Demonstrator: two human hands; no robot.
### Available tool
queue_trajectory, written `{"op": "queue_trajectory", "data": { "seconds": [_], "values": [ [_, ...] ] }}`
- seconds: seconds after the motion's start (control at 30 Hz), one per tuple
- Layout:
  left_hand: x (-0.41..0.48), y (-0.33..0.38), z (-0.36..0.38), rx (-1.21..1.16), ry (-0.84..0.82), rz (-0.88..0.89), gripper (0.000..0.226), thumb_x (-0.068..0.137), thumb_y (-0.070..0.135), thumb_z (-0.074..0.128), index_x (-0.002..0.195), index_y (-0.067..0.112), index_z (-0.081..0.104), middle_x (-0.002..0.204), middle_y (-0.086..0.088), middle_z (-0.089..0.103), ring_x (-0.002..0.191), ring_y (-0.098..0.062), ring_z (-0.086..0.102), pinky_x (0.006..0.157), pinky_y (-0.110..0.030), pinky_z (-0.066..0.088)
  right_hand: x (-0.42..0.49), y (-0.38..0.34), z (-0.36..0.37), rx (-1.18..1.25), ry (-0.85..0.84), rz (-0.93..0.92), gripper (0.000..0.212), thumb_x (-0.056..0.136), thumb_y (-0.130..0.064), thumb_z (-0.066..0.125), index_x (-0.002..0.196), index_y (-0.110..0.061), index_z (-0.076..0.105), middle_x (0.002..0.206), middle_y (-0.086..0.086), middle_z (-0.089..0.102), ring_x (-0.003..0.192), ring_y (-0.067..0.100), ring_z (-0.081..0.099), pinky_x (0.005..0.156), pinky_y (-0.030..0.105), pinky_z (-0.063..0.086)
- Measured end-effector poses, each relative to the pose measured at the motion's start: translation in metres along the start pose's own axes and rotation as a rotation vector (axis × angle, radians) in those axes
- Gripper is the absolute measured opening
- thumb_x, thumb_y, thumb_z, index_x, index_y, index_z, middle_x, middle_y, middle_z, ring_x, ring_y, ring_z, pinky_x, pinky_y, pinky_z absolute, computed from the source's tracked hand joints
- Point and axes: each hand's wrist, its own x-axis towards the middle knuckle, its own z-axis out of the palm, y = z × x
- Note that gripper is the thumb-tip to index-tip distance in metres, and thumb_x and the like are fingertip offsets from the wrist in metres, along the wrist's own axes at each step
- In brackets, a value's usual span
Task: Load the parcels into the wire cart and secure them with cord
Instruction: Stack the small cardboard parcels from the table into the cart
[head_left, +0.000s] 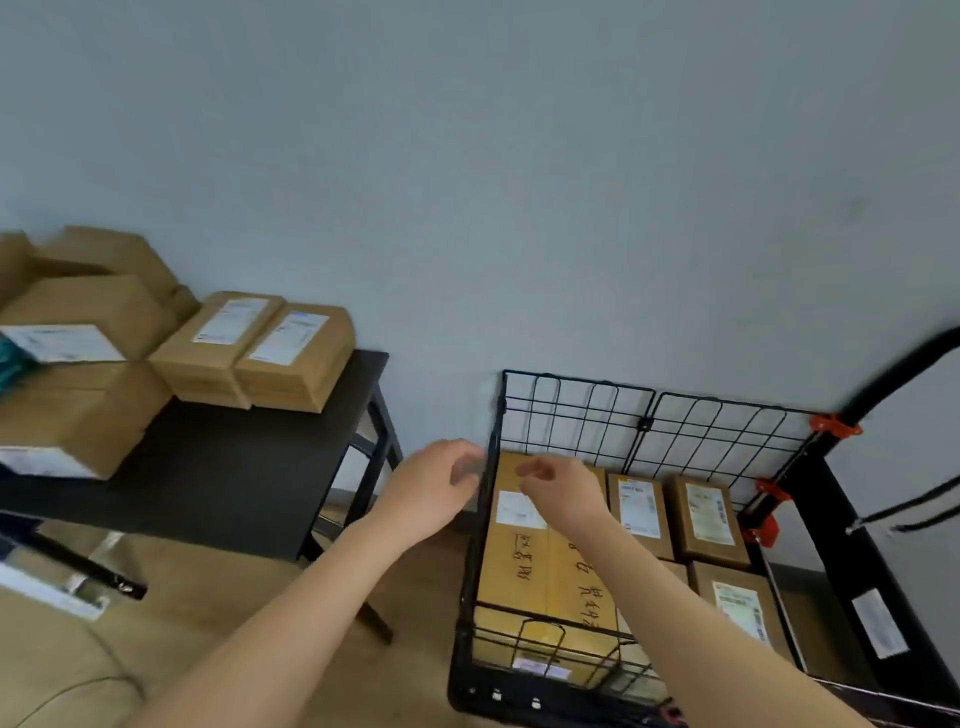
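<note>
Loading looks partly done: the wire cart, at four o'clock, already holds a large yellow box along its nine o'clock side and at least four smaller labelled parcels toward three o'clock. More stacked parcels sit on the dark surface at nine o'clock, so loading is probably unfinished, and no cord shows anywhere. At the cart's eleven o'clock corner, the left hand hovers just outside the rim and the right hand above the yellow box. Fingers look curled, but blur hides whether either grips anything.
</note>
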Motion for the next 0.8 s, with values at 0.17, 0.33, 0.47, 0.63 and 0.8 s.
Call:
{"op": "queue_trajectory", "data": {
  "seconds": [0.17, 0.33, 0.47, 0.63, 0.8],
  "values": [
    [-0.036, -0.045, -0.054, 0.006, 0.124, -0.056, 0.036, 0.094, 0.024, 0.052, 0.128, 0.033, 0.05, 0.13, 0.012, 0.053, 0.115, -0.003, 0.051, 0.093, -0.023, 0.043, -0.011, -0.063, 0.05, 0.029, -0.022, -0.093, 0.025, 0.091, -0.014, 0.051, 0.109, -0.019, 0.066, 0.111, 0.0, 0.064, 0.089, 0.01, 0.056, 0.07, 0.017, 0.046],
    [-0.058, -0.078, -0.104, -0.008, 0.249, -0.087, 0.036, 0.094, 0.023, 0.054, 0.129, 0.031, 0.05, 0.131, 0.013, 0.051, 0.116, -0.003, 0.051, 0.087, -0.016, 0.039, -0.014, -0.121, 0.089, 0.02, -0.072, -0.181, 0.024, 0.092, -0.013, 0.052, 0.111, -0.017, 0.067, 0.112, 0.001, 0.065, 0.093, 0.011, 0.055, 0.078, 0.019, 0.042],
    [-0.065, -0.103, -0.133, -0.031, 0.358, -0.133, 0.035, 0.093, 0.025, 0.056, 0.127, 0.032, 0.05, 0.131, 0.014, 0.051, 0.116, 0.0, 0.049, 0.09, -0.017, 0.037, -0.008, -0.16, 0.116, 0.019, -0.125, -0.24, 0.023, 0.093, -0.013, 0.052, 0.11, -0.017, 0.066, 0.106, 0.001, 0.065, 0.087, 0.009, 0.056, 0.062, 0.01, 0.039],
    [-0.063, -0.135, -0.167, -0.014, 0.436, -0.207, 0.036, 0.092, 0.025, 0.056, 0.127, 0.032, 0.051, 0.131, 0.014, 0.051, 0.118, -0.002, 0.05, 0.098, -0.023, 0.041, 0.017, -0.203, 0.153, -0.002, -0.149, -0.294, 0.022, 0.092, -0.014, 0.053, 0.108, -0.019, 0.067, 0.112, -0.001, 0.064, 0.098, 0.011, 0.057, 0.082, 0.02, 0.042],
    [-0.041, -0.182, -0.207, 0.022, 0.482, -0.267, 0.034, 0.092, 0.025, 0.057, 0.125, 0.034, 0.052, 0.128, 0.015, 0.052, 0.114, -0.001, 0.051, 0.093, -0.018, 0.041, 0.056, -0.248, 0.193, 0.027, -0.193, -0.354, 0.022, 0.093, -0.016, 0.052, 0.106, -0.018, 0.069, 0.103, -0.005, 0.062, 0.09, 0.007, 0.051, 0.079, 0.019, 0.038]
  ]
}}
